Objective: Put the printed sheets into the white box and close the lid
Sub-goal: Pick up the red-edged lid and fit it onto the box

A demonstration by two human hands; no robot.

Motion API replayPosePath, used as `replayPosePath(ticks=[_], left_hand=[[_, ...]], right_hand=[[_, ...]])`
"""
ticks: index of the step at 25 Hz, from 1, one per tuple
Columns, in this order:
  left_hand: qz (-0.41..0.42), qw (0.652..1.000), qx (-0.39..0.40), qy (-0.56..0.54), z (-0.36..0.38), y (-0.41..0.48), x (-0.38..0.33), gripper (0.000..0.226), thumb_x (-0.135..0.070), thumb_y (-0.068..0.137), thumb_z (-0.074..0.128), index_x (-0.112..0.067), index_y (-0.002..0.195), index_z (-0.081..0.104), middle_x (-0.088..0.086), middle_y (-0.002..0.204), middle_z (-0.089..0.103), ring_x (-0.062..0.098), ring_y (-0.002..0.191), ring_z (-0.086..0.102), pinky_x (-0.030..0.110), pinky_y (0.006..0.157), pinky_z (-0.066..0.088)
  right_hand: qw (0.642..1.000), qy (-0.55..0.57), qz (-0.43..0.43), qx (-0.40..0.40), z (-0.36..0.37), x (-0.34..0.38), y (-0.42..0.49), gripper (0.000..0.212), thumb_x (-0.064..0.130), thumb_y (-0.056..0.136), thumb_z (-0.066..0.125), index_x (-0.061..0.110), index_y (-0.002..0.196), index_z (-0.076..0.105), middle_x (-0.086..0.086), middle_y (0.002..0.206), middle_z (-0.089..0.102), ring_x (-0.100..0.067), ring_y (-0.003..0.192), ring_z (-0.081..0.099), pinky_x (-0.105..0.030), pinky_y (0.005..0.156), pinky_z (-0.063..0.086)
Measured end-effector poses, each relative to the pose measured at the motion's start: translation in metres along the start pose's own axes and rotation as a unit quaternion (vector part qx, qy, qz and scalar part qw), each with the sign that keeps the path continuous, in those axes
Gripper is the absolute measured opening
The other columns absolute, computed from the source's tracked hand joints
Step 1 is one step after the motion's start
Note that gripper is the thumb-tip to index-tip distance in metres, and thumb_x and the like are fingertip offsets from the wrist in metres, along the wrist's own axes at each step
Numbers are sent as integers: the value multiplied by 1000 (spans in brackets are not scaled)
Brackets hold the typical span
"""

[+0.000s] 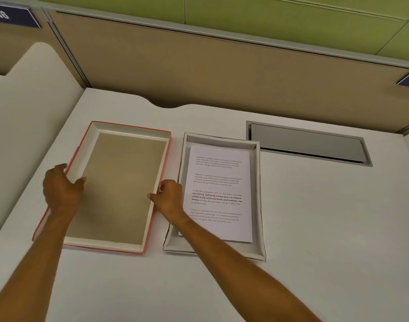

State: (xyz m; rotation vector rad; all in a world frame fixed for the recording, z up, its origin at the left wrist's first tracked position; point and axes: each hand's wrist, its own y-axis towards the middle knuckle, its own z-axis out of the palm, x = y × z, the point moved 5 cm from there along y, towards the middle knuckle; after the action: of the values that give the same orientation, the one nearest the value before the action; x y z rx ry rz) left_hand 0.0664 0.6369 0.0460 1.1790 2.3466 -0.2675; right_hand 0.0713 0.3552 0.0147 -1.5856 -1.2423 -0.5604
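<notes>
Printed sheets already inside white box on desk; lid upturned beside it; left hand grips lid's left wall, right hand its right wall; risk: lid skews when flipped, catches box rim.

The white surface carries two things side by side, just apart: a red-edged lid lying inside-up on the left, and the open white box to its right. A grey cable hatch sits flush farther back.
</notes>
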Motion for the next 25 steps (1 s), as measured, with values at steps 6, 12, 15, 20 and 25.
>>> replayPosePath(ticks=[6,12,15,20,25], left_hand=[[-35,994,50,89,9,6,38,42,-7,88,70,11,122,54,37,118,57,60,107,56,67,89,49],[-35,994,31,99,0,12,44,22,0,93,59,11,112,57,37,111,62,58,99,61,64,81,52],[-30,996,21,80,-14,18,33,17,1,92,55,4,108,50,39,106,61,57,93,62,60,75,52],[-58,996,39,54,-31,40,27,35,-19,96,48,-3,125,35,38,109,60,56,91,61,61,80,52],[-30,998,60,11,-43,62,28,36,-37,82,56,-12,105,44,13,85,57,38,79,60,49,81,50]], right_hand=[[999,-52,6,5,12,-8,8,16,-2,74,75,-10,80,62,-23,87,70,-16,67,56,-33,57,55],[999,-28,-11,22,3,-7,7,17,5,71,83,-1,77,68,-17,89,73,-7,61,55,0,43,36],[999,-35,-22,3,-4,3,3,24,8,74,82,2,72,60,-14,76,64,-16,66,54,-20,52,42],[996,-7,-83,-28,-16,60,-7,44,29,83,75,-1,114,63,-14,107,68,-26,98,62,-36,86,53],[990,86,-94,61,-6,137,-17,55,46,85,70,3,118,64,-13,113,70,-24,103,68,-32,92,53]])
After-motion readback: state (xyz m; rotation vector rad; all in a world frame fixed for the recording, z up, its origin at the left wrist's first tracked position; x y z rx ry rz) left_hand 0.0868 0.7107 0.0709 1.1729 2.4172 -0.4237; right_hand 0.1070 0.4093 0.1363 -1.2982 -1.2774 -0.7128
